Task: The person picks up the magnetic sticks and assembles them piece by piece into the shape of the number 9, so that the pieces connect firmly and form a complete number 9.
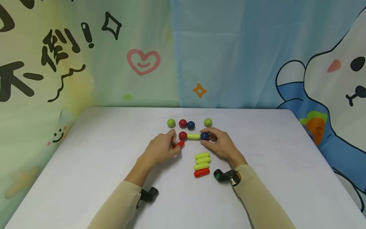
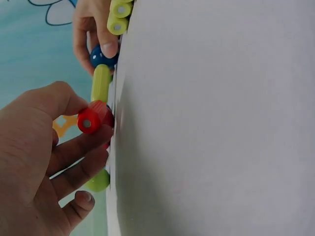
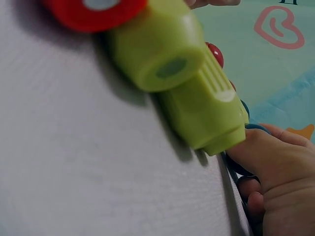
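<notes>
My left hand pinches a red magnetic rod between thumb and fingertips, its far end close to a red ball. In the left wrist view the red rod points its round metal-centred end at the camera. From the red ball a yellow-green rod runs right to a blue ball, forming one joined row. My right hand holds that blue ball between thumb and fingers. Whether the red rod touches the red ball cannot be told.
Behind the row lie a green ball, a red ball, a blue ball and another green ball. Nearer me, several yellow-green rods and one red rod lie stacked in a column on the white table.
</notes>
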Tool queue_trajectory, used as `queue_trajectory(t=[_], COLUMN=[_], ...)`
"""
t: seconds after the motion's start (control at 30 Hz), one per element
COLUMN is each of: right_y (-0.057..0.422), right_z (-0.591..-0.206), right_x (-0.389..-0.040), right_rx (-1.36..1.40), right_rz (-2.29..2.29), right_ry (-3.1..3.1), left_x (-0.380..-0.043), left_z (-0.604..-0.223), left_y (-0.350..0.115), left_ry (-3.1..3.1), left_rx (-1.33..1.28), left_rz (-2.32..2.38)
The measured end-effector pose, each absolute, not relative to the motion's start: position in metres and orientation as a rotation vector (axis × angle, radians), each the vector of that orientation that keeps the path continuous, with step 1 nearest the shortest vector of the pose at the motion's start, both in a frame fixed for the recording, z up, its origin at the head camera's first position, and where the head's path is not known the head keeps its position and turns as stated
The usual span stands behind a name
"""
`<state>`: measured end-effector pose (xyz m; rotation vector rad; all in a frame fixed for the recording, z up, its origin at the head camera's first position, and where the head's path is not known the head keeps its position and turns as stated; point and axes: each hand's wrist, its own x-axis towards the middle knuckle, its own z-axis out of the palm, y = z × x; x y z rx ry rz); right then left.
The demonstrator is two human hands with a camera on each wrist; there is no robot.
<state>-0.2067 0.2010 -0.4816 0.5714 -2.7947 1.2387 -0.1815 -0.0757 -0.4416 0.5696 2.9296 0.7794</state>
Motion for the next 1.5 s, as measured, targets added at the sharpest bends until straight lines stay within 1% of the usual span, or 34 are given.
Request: queue_trajectory(t=[0.33,0.7,1.2,1.5], right_y=[0.201,0.202,0.203,0.205], right_z=[-0.483,-0.482,-0.481,-0.483], right_x=[-0.207,-0.208,-0.208,-0.210], right_rx=[0.566,0.546,0.605,0.573], right_rz=[1.237,1.237,1.218,1.197], right_ry=[-2.810,-2.821,-2.807,-2.812], left_x=[-0.180,-0.182,-0.183,-0.186], left_z=[-0.445,-0.449,-0.452,-0.455], left_y=[-0.073,-0.063,-0.059,-0.056], left_ry=[2.969,2.941,2.885,2.872], left_rx=[0.523,0.619,0.631,0.648], left_rz=[0.775,0.785,0.775,0.760])
